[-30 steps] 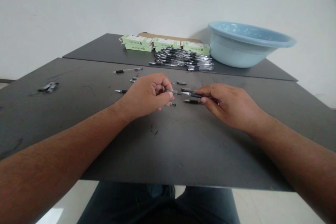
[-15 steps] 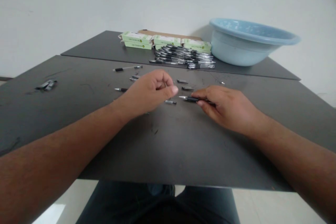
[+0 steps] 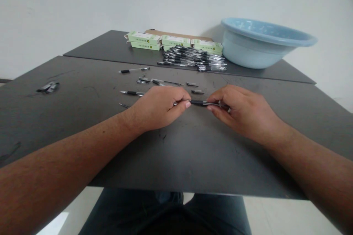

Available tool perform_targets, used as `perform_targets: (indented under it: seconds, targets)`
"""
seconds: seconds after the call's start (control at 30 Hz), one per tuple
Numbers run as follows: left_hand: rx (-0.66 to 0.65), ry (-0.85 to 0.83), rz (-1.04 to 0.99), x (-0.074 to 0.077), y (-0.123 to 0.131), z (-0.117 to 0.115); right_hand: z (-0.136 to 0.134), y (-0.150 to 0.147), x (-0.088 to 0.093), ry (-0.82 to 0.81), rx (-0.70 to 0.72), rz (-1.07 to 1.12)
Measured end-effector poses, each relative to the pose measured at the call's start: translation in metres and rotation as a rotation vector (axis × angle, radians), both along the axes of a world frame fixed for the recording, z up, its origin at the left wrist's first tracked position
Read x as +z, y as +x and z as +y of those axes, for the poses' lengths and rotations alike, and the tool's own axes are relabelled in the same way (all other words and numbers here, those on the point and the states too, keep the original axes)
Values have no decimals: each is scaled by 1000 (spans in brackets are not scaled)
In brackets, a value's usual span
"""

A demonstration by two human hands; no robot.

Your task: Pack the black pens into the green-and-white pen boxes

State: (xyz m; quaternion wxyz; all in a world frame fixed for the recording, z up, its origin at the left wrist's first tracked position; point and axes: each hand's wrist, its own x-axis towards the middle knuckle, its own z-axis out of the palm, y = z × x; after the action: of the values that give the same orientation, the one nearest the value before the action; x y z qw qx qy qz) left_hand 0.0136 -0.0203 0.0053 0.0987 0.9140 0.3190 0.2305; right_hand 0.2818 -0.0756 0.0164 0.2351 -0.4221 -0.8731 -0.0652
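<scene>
A pen point(image 3: 199, 102) with a black grip lies level between my two hands, just above the dark table point(image 3: 176, 158). My left hand point(image 3: 167, 106) pinches its tip end between thumb and forefinger, hiding the point. My right hand point(image 3: 237, 108) is closed around the barrel on the other side. Beyond my hands lie two dark pen caps point(image 3: 192, 84). Behind my left hand are a pen with a silver tip point(image 3: 132, 93), partly covered, and a slim refill point(image 3: 173, 82) beside loose pen parts point(image 3: 143, 80).
At the back stand green-white boxes point(image 3: 145, 40) in stacks, with a heap of pens point(image 3: 180, 57) in front. A light-blue basin point(image 3: 248, 51) stands at the back right. One pen point(image 3: 134, 70) lies mid-table; a crumpled dark-and-silver bundle point(image 3: 49, 87) is at the left.
My left hand has moved slightly down and right and closed on the pen's tip end. My right hand still holds the barrel in nearly the same place.
</scene>
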Motion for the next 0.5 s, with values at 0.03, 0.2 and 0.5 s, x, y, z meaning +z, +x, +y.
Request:
perform_targets:
  seconds: [0.03, 0.2, 0.5]
  targets:
    - [3, 1, -32, 0, 0, -1, 0, 1, 0, -13, -9, 1]
    - [5, -19, -175, -1, 1, -8, 0, -1, 2, -160, -22, 48]
    - [76, -48, -273, -3, 0, -9, 0, -2, 0, -129, -13, 40]
